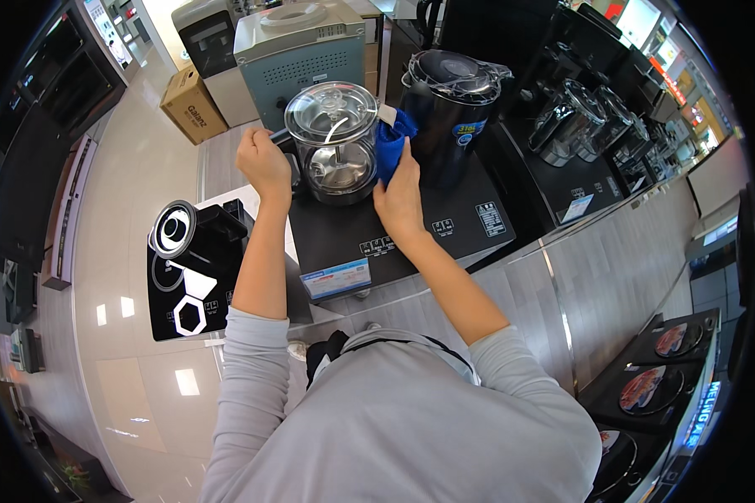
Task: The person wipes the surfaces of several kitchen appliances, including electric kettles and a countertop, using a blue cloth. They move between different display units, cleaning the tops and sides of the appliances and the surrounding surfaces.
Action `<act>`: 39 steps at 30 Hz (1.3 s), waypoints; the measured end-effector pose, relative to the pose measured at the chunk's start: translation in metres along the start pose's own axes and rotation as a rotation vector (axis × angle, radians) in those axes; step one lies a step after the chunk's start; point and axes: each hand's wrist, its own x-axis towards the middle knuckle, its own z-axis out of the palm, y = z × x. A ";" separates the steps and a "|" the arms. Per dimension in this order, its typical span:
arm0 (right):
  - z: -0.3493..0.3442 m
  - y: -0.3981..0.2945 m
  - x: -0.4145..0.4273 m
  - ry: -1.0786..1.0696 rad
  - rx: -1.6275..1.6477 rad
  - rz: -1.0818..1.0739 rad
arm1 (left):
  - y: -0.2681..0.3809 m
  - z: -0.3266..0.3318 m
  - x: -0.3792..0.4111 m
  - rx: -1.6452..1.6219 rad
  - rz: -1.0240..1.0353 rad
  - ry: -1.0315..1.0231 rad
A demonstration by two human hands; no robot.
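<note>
A lidded glass kettle (pixel 333 148) with a metal fitting inside stands before me at the rear of a black appliance top (pixel 409 207). My left hand (pixel 264 162) is closed on the kettle's handle (pixel 281 136) at its left side. A blue cloth (pixel 390 151) with a pale tag is in my right hand (pixel 401 198), against the right side of the glass; part of the cloth is hidden by my fingers. Just right of the cloth rises a large dark canister (pixel 447 119) with clear film over its lid.
A black kettle (pixel 198 229) stands on a black panel (pixel 163 320) at left. Behind are a grey metal appliance (pixel 302 60) and a cardboard box (pixel 193 105). Several glass jugs (pixel 566 122) stand at right. A price card (pixel 335 278) lies at the near edge.
</note>
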 end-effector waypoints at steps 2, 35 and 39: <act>-0.003 0.006 0.004 0.129 0.127 -0.066 | -0.001 -0.001 0.001 0.004 -0.005 -0.006; -0.016 0.018 0.013 -0.197 -0.357 -0.312 | 0.012 -0.003 -0.001 0.063 -0.064 -0.035; -0.039 0.009 -0.006 -0.281 -0.314 -0.237 | 0.010 -0.003 -0.002 0.058 -0.057 -0.033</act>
